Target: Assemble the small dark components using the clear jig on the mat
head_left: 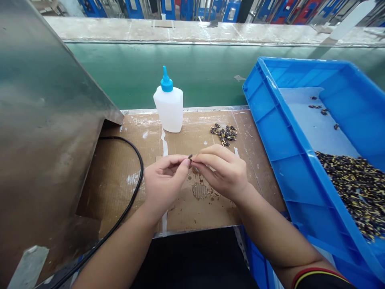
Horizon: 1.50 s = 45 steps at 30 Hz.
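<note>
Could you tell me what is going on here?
A person pinches a small dark-and-yellow part between the left hand and right hand over a cardboard-covered bench. A white squeeze bottle with a blue cap and a cluster of similar parts sit ahead; a blue crate to the right holds many more.

Left of the left hand (165, 186), a stainless steel panel (45, 120), dull and smudged! Beyond the hands, a squeeze bottle (170, 110) in matt, translucent white plastic, topped by a nozzle cap (166, 82) in smooth cyan plastic! Beneath them, rough brown cardboard (114, 180) flecked with dried white residue, and a smooth black cable (138, 160) curving left of the left hand. Right of the right hand (223, 172), a crate (270, 112) of glossy blue plastic! Between the fingertips, a dark part (190, 157), too small to tell its material.
</note>
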Tool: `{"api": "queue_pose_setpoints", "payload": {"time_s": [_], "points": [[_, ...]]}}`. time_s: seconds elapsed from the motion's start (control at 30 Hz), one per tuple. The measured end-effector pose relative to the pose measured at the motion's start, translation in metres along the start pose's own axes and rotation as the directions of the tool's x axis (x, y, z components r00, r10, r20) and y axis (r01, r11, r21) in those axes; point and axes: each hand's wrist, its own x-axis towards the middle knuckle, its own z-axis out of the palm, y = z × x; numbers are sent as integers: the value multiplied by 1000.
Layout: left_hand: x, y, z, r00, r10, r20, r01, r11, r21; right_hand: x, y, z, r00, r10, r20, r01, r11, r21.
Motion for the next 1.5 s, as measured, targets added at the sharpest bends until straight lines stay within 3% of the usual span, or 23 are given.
{"api": "queue_pose_setpoints", "payload": {"time_s": [0.23,0.4,0.6,0.7,1.0,1.23,1.5], "points": [[-2,-5,-2,999,22,25,-23,1000,18,0,-1,0,999,-31,-14,30,999,-32],[-3,-7,-5,989,141,39,-145,980,138,-2,1,1,999,-40,-4,40,999,-29],[-2,-8,-10,910,390,140,-414,871,264,-3,0,-1,999,-32,17,32,999,-17],[-2,-10,-11,878,445,179,-478,837,266,-2,0,-1,1000,-18,12,18,1000,-19],[-2,-5,-6,923,369,108,-383,906,178,0,1,-2,996,-1,-91,6,999,53],[-2,-5,-7,929,349,126,-369,906,209,-5,2,1,993,56,-105,-50,997,59],[-2,-8,-6,922,366,122,-385,894,230,-6,-1,3,995,44,-93,-31,990,139]]}}
